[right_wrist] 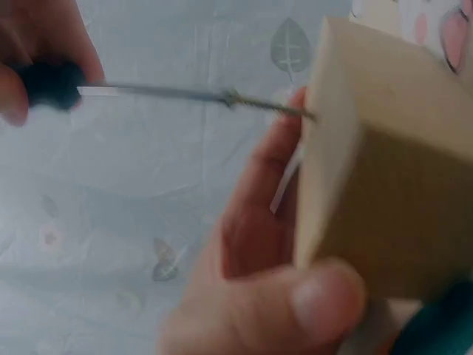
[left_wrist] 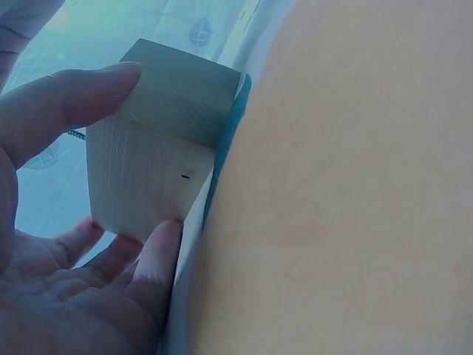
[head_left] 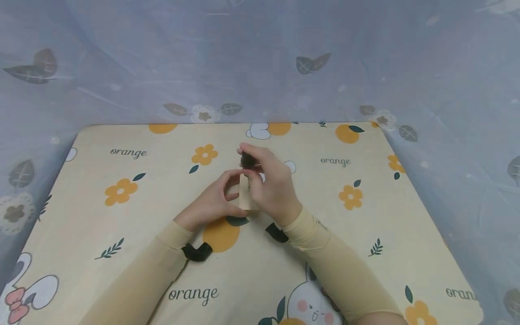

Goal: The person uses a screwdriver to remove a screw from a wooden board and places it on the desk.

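A pale wooden block (head_left: pixel 244 195) stands upright at the middle of the table. My left hand (head_left: pixel 213 201) grips it from the left, thumb on one side and fingers on the other. In the left wrist view, a small dark hole shows in one face of the block (left_wrist: pixel 151 174). My right hand (head_left: pixel 276 185) holds a screwdriver (head_left: pixel 248 160) by its dark handle, above the block. Seen from the right wrist, the metal shaft meets the head of a screw (right_wrist: pixel 270 106). The screw's threaded tip is at the block's end face, with much of the thread outside the wood.
A cream tablecloth (head_left: pixel 162 271) printed with oranges, flowers and rabbits covers the table. Behind it hangs a grey-blue sheet (head_left: pixel 260 58) with leaf prints. Dark wrist pieces sit at the left cuff (head_left: pixel 197 252) and the right cuff (head_left: pixel 277 233).
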Action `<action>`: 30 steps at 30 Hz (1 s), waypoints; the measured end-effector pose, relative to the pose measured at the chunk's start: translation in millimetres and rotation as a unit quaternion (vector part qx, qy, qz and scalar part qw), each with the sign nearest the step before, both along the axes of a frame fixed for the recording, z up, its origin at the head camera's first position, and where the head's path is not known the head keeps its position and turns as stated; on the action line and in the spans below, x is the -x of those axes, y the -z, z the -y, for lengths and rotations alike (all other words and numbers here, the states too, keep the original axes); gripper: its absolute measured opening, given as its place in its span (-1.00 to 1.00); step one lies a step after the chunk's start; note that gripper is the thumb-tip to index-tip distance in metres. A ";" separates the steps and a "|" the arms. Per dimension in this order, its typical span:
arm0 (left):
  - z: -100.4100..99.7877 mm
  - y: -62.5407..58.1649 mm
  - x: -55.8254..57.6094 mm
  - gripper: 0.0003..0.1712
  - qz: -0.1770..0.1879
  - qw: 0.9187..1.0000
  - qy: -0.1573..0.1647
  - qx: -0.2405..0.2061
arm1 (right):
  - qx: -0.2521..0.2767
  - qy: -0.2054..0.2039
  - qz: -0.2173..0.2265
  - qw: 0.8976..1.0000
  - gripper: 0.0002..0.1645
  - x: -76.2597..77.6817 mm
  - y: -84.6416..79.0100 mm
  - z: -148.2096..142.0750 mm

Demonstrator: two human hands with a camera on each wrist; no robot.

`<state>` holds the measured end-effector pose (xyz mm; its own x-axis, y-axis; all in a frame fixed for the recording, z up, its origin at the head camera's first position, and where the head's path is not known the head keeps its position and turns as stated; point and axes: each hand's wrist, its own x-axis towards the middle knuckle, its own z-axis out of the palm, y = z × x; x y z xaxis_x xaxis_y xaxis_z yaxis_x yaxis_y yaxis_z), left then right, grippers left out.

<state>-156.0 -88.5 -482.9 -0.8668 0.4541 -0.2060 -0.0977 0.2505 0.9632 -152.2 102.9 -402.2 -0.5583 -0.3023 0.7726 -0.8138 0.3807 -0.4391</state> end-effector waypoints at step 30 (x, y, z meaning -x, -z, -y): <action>-13.2 -36.6 -2.8 -0.52 -0.230 0.956 -0.014 0.180 | 0.019 0.003 0.040 0.999 -0.40 13.0 -26.1 -35.9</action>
<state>-153.2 -75.3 -446.3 -0.9143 0.4003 0.0620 0.3041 0.5772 0.7579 -165.1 138.8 -376.1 -0.6201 -0.2705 0.7364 -0.7734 0.3679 -0.5161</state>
